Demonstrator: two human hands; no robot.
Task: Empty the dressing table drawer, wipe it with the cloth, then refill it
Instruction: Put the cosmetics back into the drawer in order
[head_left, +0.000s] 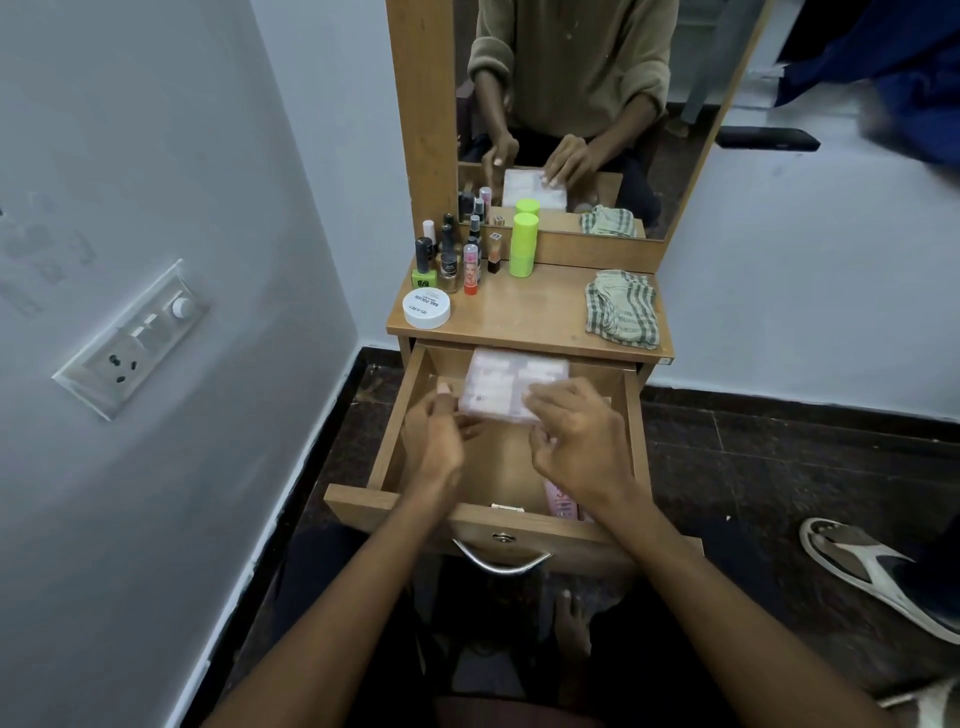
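The wooden drawer (397, 431) of the dressing table is pulled out wide. Both my hands are over it, holding a flat pale pink packet (511, 382) above the back half of the drawer. My left hand (434, 441) grips its left edge and my right hand (576, 436) grips its right corner. A pink item (558, 499) lies in the drawer's front right corner, partly hidden by my right wrist. The checked green and cream cloth (621, 306) lies crumpled on the right of the table top (519, 317).
Several nail polish bottles (447, 260), a lime green tube (523, 244) and a white round jar (427, 308) stand at the table top's left. A mirror (582, 104) rises behind. A wall with a switch plate (135, 338) is left; a sandal (878, 577) lies right.
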